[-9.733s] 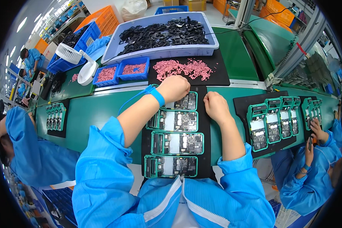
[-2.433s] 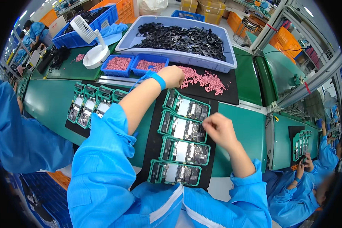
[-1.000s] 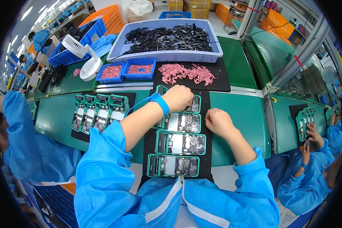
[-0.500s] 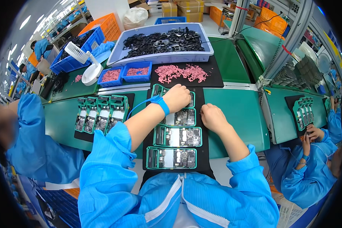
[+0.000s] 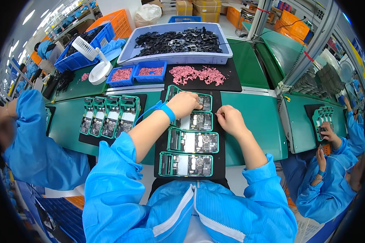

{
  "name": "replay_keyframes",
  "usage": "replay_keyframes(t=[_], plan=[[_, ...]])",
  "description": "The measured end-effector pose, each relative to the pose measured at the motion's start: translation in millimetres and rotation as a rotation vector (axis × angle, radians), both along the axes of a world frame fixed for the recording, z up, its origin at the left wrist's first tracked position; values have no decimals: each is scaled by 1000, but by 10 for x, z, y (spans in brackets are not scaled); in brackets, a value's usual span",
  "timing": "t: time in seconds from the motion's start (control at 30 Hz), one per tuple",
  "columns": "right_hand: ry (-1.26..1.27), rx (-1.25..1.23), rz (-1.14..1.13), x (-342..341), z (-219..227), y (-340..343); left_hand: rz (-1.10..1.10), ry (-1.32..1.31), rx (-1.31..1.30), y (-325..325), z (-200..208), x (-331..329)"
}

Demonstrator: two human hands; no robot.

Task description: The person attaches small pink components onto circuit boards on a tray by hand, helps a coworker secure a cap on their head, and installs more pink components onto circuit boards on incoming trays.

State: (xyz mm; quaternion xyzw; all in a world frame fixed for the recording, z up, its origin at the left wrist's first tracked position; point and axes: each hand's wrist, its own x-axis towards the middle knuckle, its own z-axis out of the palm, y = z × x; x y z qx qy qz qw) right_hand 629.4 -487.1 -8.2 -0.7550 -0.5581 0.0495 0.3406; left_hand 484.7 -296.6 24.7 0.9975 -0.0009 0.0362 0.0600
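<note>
Head view: a green bench (image 5: pixel 253 133) runs across the middle, a co-worker's sleeve (image 5: pixel 48 150) at its left and another co-worker (image 5: pixel 326 190) at its right. Beyond stands a pale blue tub (image 5: pixel 186 60) heaped with black parts (image 5: pixel 178 40). A near mat (image 5: pixel 219 168), black, lies before the person; a far mat (image 5: pixel 234 83) lies just in front of the tub. Four green-framed units (image 5: pixel 194 141) lie in a column on the near mat, boards facing up; a row of units (image 5: pixel 109 117) is on the bench to the left. Two blue trays (image 5: pixel 150 79) sit side by side, left of the far mat. The left hand (image 5: pixel 183 104) reaches over the farthest unit, partly covering it, fingers bent and tips down at the board; whether they grip anything is hidden. The right hand (image 5: pixel 231 120) is just right of the column, thumb and fingertips drawn together; I cannot tell if something is between them. A blue strap (image 5: pixel 165 110) rings the left wrist. Pink bits (image 5: pixel 196 75) lie piled on the far mat and in both trays.
</note>
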Motion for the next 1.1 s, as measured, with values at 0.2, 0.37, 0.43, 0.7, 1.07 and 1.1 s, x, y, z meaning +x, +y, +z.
replay_keyframes(t=[0.2, 0.37, 0.43, 0.7, 1.07, 1.1], plan=[[6, -104, 265, -188, 167, 141, 61, 48, -9, 12, -10, -28], [-65, -105, 387, -269, 176, 156, 113, -298, -275, -149, 99, -317], [-104, -148, 368, -299, 189, 173, 117, -418, -401, -267, 315, -542], [-218, -166, 379, -347, 221, 220, 179, -569, -744, -750, 1285, -1852], [-152, -7, 423, -332, 103, -62, 140, -1017, -600, -543, 1576, -3108], [-195, 48, 410, -357, 111, -65, 256, -1013, -518, -457, 1537, -3066]])
